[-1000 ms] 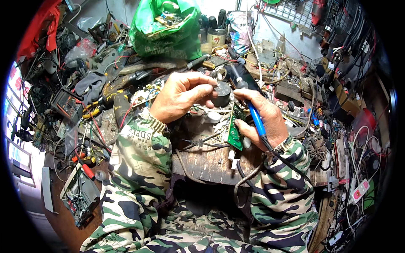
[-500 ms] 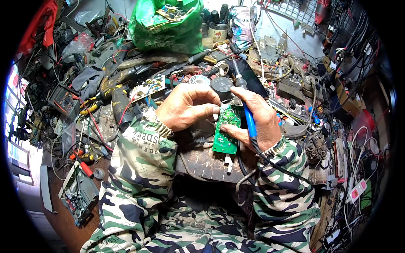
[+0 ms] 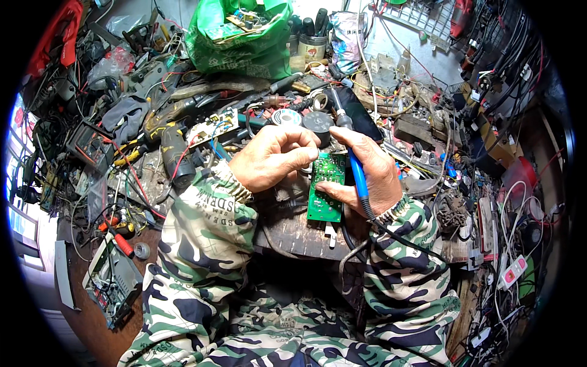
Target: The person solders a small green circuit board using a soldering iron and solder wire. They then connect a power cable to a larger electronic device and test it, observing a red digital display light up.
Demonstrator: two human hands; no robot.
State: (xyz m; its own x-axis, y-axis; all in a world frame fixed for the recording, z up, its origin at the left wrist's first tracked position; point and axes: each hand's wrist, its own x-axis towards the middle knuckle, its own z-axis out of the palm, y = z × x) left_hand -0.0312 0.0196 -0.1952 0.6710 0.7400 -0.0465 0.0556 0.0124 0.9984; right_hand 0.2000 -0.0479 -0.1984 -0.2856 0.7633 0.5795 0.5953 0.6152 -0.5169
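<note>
A green circuit board (image 3: 327,208) is held above the front edge of the wooden bench, its dotted, soldered face toward me. My right hand (image 3: 373,168) grips it with the thumb across its face. That same hand carries a soldering iron (image 3: 357,174) with a blue handle, its metal end pointing away from me toward the bench's far side. At the board's upper left corner, my left hand (image 3: 275,158) is closed in a pinch of thumb and forefinger. What lies between those fingertips is too small to make out.
A round black tin (image 3: 318,124) and a solder reel (image 3: 287,117) stand just beyond my hands. A dark phone-like slab (image 3: 358,110) lies behind the iron. Left are a yellow-black power drill (image 3: 173,147) and an opened grey device (image 3: 113,284). Behind sits a green bag (image 3: 238,55) of boards.
The whole view has shifted slightly. Both hands keep nearly the same hold, and the board and iron stay in place between them.
</note>
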